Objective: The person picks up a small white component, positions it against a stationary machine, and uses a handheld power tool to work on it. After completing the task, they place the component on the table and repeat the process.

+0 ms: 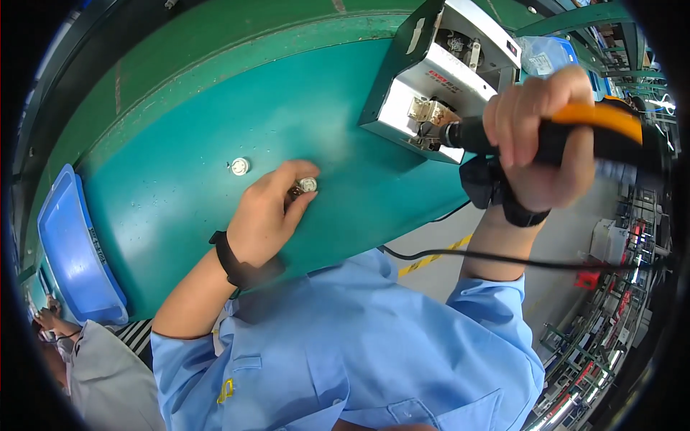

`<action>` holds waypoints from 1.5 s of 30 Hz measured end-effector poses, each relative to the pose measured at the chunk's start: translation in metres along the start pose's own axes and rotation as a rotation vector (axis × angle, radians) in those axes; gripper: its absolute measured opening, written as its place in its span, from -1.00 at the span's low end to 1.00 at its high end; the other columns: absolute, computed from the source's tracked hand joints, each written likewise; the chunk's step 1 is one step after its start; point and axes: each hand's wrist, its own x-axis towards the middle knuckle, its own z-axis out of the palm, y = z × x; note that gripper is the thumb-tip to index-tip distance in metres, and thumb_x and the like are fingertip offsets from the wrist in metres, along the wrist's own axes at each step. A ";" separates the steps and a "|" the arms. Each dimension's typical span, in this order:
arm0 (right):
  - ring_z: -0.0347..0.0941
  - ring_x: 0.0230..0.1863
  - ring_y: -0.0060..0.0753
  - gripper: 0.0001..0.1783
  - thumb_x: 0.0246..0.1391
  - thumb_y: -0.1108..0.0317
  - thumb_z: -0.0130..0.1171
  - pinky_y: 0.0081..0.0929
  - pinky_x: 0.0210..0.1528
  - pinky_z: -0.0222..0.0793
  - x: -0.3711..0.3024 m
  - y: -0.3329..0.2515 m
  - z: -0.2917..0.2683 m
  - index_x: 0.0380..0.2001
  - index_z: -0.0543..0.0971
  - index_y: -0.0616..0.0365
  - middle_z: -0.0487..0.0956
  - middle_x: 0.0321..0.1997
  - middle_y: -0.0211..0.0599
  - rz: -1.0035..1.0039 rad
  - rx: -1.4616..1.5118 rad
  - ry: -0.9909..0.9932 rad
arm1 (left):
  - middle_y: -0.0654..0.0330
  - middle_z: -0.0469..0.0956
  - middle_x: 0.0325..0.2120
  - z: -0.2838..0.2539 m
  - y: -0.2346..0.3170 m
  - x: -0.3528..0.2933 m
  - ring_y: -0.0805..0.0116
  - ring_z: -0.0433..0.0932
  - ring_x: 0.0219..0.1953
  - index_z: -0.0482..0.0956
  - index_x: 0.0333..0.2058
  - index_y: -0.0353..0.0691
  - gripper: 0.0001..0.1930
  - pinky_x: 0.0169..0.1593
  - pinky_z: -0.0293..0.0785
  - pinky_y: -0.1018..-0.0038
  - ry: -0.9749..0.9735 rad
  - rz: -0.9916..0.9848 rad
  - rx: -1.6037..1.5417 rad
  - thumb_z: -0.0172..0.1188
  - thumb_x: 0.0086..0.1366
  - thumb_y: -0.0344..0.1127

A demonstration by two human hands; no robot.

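The right hand (539, 136) is wrapped around a power screwdriver (607, 118), its fingers closed over the top and its thumb round the near side. The tool's body is black with a bright orange strip along the upper side, and it narrows to a dark collar and a thin metallic nose. Its long axis lies nearly level, side to side, with the nose pointing leftward out of the fist and the thick rear end running off to the right of that hand. The nose reaches the front of a white-and-black boxy machine (471, 90), which stands to the left of the right hand and beyond it; whether the tip touches is hard to tell.

The left hand (267, 208) pinches a small white round part (308, 184) between thumb and forefinger, just above or on the green tabletop (359, 208). The part is disc-like with a recessed face (something dark and metallic shows beside it, too small to tell). That face turns upward; being round, the disc shows no clear long axis. A similar white disc (240, 166) lies left of the left hand's fingertips, well apart from the pinched one.
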 end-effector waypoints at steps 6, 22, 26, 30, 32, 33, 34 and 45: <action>0.22 -0.68 -0.57 -0.62 0.24 0.09 -0.06 -0.56 -0.53 0.20 0.012 0.015 0.007 -0.14 0.35 0.23 0.32 -0.68 -0.45 0.141 0.119 0.454 | 0.05 0.54 -0.33 0.007 -0.011 0.005 0.22 0.60 -0.41 0.53 -0.23 -0.28 -0.81 -0.34 0.54 0.43 0.036 0.048 -0.056 0.25 0.14 -0.53; 0.25 -0.72 -0.57 -0.44 0.18 -0.19 0.01 -0.55 -0.57 0.20 -0.022 0.050 0.102 -0.16 0.29 0.12 0.33 -0.66 -0.49 -0.033 -0.028 0.091 | 0.10 0.53 -0.38 0.012 -0.025 0.006 0.26 0.59 -0.42 0.53 -0.25 -0.30 -0.79 -0.35 0.54 0.43 0.039 0.073 -0.286 0.29 0.11 -0.55; 0.26 -0.72 -0.55 -0.47 0.18 -0.15 0.05 -0.54 -0.58 0.21 -0.019 0.046 0.118 -0.19 0.29 0.13 0.33 -0.68 -0.48 0.076 -0.109 0.162 | 0.09 0.53 -0.38 0.011 -0.027 0.006 0.22 0.58 -0.41 0.52 -0.26 -0.30 -0.79 -0.35 0.53 0.40 0.045 0.107 -0.277 0.29 0.10 -0.55; 0.27 -0.72 -0.54 -0.51 0.17 -0.09 0.10 -0.54 -0.59 0.23 -0.019 0.049 0.119 -0.21 0.29 0.13 0.34 -0.69 -0.46 0.097 -0.131 0.117 | 0.08 0.53 -0.39 0.010 -0.027 0.007 0.17 0.57 -0.41 0.51 -0.27 -0.29 -0.78 -0.36 0.51 0.36 0.050 0.138 -0.245 0.28 0.08 -0.56; 0.28 -0.72 -0.54 -0.52 0.17 -0.07 0.11 -0.53 -0.60 0.23 -0.018 0.052 0.118 -0.22 0.29 0.14 0.35 -0.69 -0.45 0.086 -0.122 0.076 | 0.07 0.53 -0.40 0.009 -0.028 0.007 0.15 0.57 -0.40 0.50 -0.27 -0.29 -0.77 -0.36 0.51 0.35 0.053 0.142 -0.233 0.28 0.08 -0.56; 0.28 -0.72 -0.54 -0.53 0.17 -0.06 0.12 -0.53 -0.60 0.23 -0.017 0.052 0.118 -0.22 0.29 0.14 0.35 -0.69 -0.45 0.084 -0.126 0.063 | 0.10 0.52 -0.39 0.009 -0.028 0.007 0.21 0.56 -0.41 0.52 -0.24 -0.29 -0.76 -0.35 0.50 0.39 0.045 0.136 -0.231 0.28 0.08 -0.58; 0.29 -0.72 -0.54 -0.53 0.17 -0.04 0.12 -0.54 -0.60 0.24 -0.016 0.053 0.118 -0.22 0.29 0.14 0.35 -0.69 -0.45 0.081 -0.130 0.051 | 0.12 0.51 -0.38 0.009 -0.028 0.007 0.26 0.56 -0.41 0.53 -0.22 -0.28 -0.74 -0.35 0.50 0.43 0.036 0.130 -0.228 0.27 0.09 -0.60; 0.28 -0.70 -0.57 -0.47 0.18 -0.10 0.09 -0.58 -0.61 0.17 -0.022 0.038 0.100 -0.12 0.33 0.16 0.35 -0.68 -0.48 0.053 -0.129 0.115 | 0.07 0.50 -0.40 0.014 -0.023 0.009 0.17 0.54 -0.42 0.51 -0.28 -0.29 -0.80 -0.35 0.49 0.37 0.064 0.159 -0.185 0.27 0.09 -0.58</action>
